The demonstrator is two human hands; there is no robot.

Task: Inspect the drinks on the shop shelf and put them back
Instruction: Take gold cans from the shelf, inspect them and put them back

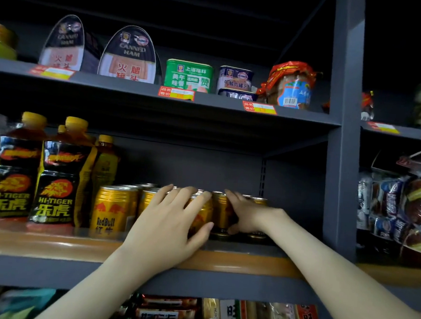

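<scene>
Shelving of dark metal fills the view, and the middle shelf (pixel 246 263) carries the drinks: tall energy-drink bottles (pixel 56 185) at the left and a cluster of gold cans (pixel 112 209) just beside them. The left hand (pixel 171 221) is curled over a front can (pixel 201 215), fingers across its top and thumb on its side. The right hand (pixel 250 218) clamps the neighbouring can (pixel 221 214) the same way. Both cans seem to stand on the shelf, touching each other. To do this well, I judge it best to draw one can at a time straight toward the edge, so the rows behind are not knocked, and to set it back label outward. The bottles crowd the left, the upper shelf (pixel 208 106) with its tins sits low overhead, and the upright post (pixel 341 144) stands clear on the right
</scene>
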